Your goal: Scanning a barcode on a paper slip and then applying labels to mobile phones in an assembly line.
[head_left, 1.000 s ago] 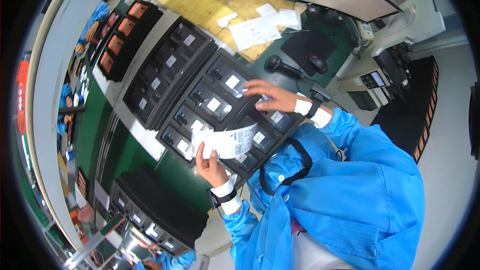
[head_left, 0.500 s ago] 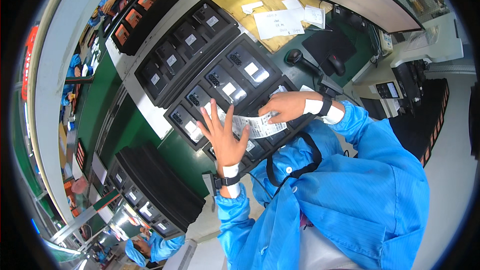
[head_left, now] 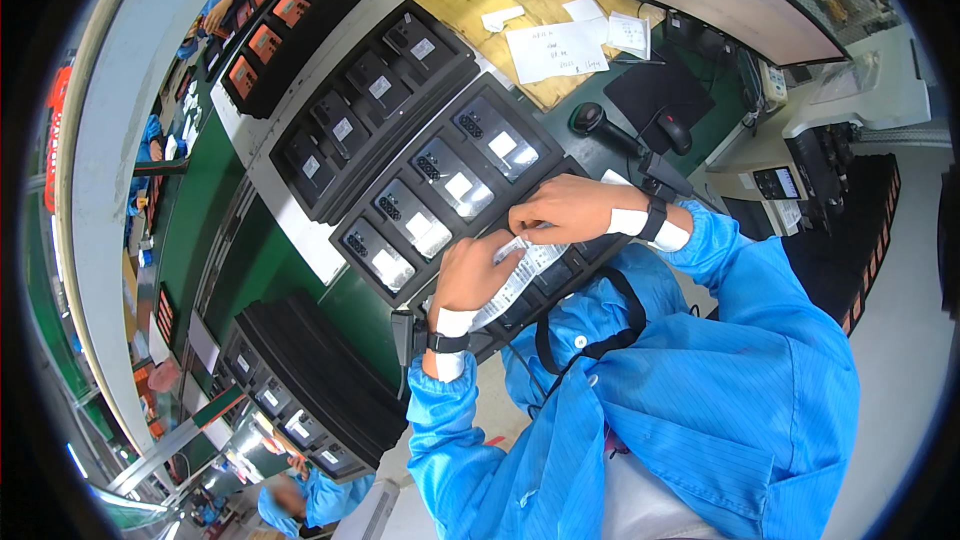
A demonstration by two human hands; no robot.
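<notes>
A white printed label strip (head_left: pixel 518 288) stretches over the nearest black foam tray. My left hand (head_left: pixel 470 275) pinches it by the upper part, its fingers curled inward. Close beside it, my right hand (head_left: pixel 563 210) is closed at the strip's top end, fingertips pressed together. Below the hands, the tray's dark units are partly hidden by my hands and the strip. Just beyond lies another black foam tray (head_left: pixel 360 245) with a row of black boxes, each with a round-pin connector block and a pale label; one box (head_left: pixel 455 180) is near my fingers.
More foam trays (head_left: pixel 372 90) stand farther off, one holding orange-faced units (head_left: pixel 292 10). A stacked pile of trays (head_left: pixel 310 370) is at left. To the right are a handheld scanner (head_left: pixel 590 118), a mouse (head_left: pixel 674 130), a monitor (head_left: pixel 735 0) and a label printer (head_left: pixel 770 185). Co-workers sit at far left.
My left hand, spread open before, has moved right and down and closed on the label strip. The strip now tilts more steeply between both hands. My right hand has shifted slightly.
</notes>
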